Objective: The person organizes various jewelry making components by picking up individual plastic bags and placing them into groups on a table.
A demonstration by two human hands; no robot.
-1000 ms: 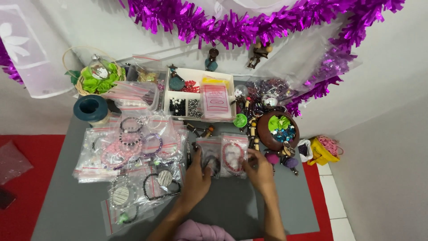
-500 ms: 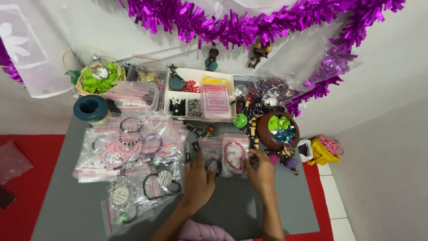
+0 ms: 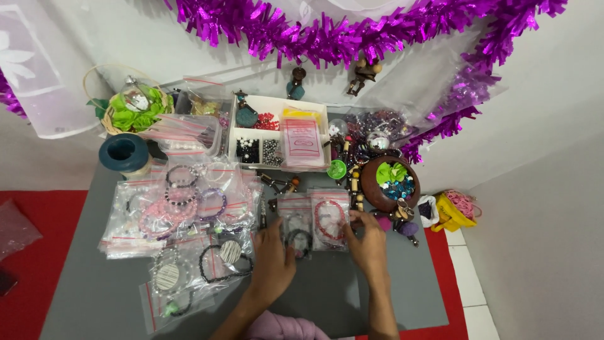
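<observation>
Two small clear zip bags lie side by side on the grey mat (image 3: pixel 94 296). One holds a dark bead bracelet (image 3: pixel 297 238), the other a red bead bracelet (image 3: pixel 329 217). My left hand (image 3: pixel 274 257) pinches the dark bracelet bag at its left edge, thumb on the plastic. At the red bracelet bag's right edge, the fingertips of my right hand (image 3: pixel 369 244) grip the plastic. Both bags lie flat.
A pile of bagged bracelets (image 3: pixel 182 201) spreads to the left. Behind are a white compartment box (image 3: pixel 251 104) of beads, a teal roll (image 3: pixel 124 153) and a basket of green flowers (image 3: pixel 135 110). A brown bowl (image 3: pixel 371 189), loose beads and a yellow pouch (image 3: pixel 456 211) are right. Purple tinsel (image 3: pixel 327 38) hangs above.
My left hand shifted slightly over the dark bracelet bag and back. My right hand and both bags stay almost where they were.
</observation>
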